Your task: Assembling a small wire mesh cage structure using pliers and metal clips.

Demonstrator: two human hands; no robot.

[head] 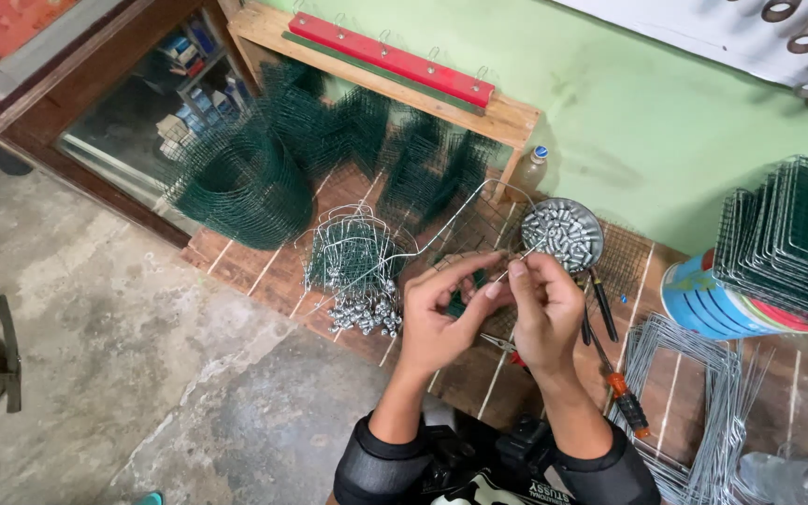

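My left hand [440, 318] and my right hand [546, 309] meet over a wooden bench [264, 271]. Both pinch a long thin metal wire [451, 229] that arcs up and left from my fingertips. My right fingertips also seem to grip a small metal piece on the wire's end, too small to make out. A round metal bowl [594, 224] full of small silver sleeves stands just beyond my right hand. A bunch of finished wires with silver weights [364, 313] lies left of my left hand, beside a small green mesh basket [348, 252].
Rolls of green wire mesh [245, 182] fill the bench's back left. Pliers [502, 344] and screwdrivers [621, 393] lie under my hands. Bent wire frames [703, 393], a striped tub [713, 299], stacked mesh panels [792, 243] and a bottle [530, 168] stand at the right. Concrete floor [95, 327] lies at the left.
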